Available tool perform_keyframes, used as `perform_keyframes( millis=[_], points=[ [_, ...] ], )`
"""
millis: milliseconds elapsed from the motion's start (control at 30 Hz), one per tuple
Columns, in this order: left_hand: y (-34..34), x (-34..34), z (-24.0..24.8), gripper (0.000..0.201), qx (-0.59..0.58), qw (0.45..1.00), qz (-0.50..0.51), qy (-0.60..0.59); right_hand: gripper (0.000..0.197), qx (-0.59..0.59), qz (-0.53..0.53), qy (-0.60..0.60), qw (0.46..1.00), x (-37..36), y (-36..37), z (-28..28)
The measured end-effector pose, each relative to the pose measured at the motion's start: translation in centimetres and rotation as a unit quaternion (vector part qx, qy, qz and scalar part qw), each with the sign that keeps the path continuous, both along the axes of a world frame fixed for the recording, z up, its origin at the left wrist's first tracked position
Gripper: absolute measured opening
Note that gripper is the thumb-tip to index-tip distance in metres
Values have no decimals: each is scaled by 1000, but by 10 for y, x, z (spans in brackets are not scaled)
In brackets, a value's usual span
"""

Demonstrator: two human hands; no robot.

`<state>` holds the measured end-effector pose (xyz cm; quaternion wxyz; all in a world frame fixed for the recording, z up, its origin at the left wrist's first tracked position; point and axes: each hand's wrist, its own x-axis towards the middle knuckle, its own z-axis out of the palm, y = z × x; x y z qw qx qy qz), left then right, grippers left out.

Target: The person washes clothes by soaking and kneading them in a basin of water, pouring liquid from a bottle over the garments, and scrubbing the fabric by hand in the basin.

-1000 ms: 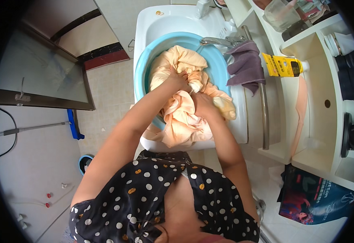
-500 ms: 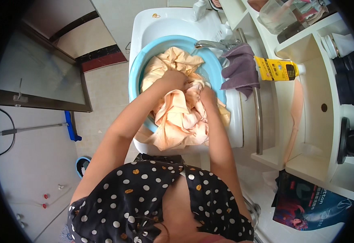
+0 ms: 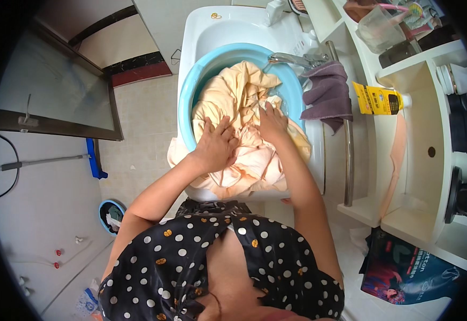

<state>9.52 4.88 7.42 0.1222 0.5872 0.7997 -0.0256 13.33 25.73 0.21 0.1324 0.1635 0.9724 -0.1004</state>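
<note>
Black print [image 3: 371, 101] on yellow tube [image 3: 380, 99] at 2 o'clock, pale lettering [image 3: 421, 262] on dark blue-and-red packet [image 3: 404, 273] at 4 o'clock.

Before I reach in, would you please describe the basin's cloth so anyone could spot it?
Find the white sink, then the blue basin on it. The bunched cloth lies under the left hand and right hand, spilling over the near rim; its peach colour sets it apart from the purple towel.

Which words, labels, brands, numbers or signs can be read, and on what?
Yellow plastic tube, white-capped: dark print, too small to read surely.
Glossy dark-blue package: pale lettering, partly legible, not transcribed here.
Pale peach fabric: no lettering visible.
Elsewhere, nothing I can make out.
</note>
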Motion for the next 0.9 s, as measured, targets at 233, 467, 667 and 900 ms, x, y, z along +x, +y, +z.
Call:
perform_keyframes(
  millis=[233, 467, 667, 900],
  points=[
    [4, -7, -9, 43, 120, 992, 40, 26, 35, 46, -59, -63, 995, -40, 8, -23],
    [62, -71, 11, 39, 411, 899, 145, 56, 31, -34, -154, 23, 987, 4, 5, 12],
    [118, -94, -28, 65, 84, 962, 259, -30, 48, -189, -35, 90, 977, 62, -22, 75],
    [145, -89, -97, 54, -42, 977, 207, -23, 37, -172, -108, 47, 978, 79, -22, 49]
  ],
)
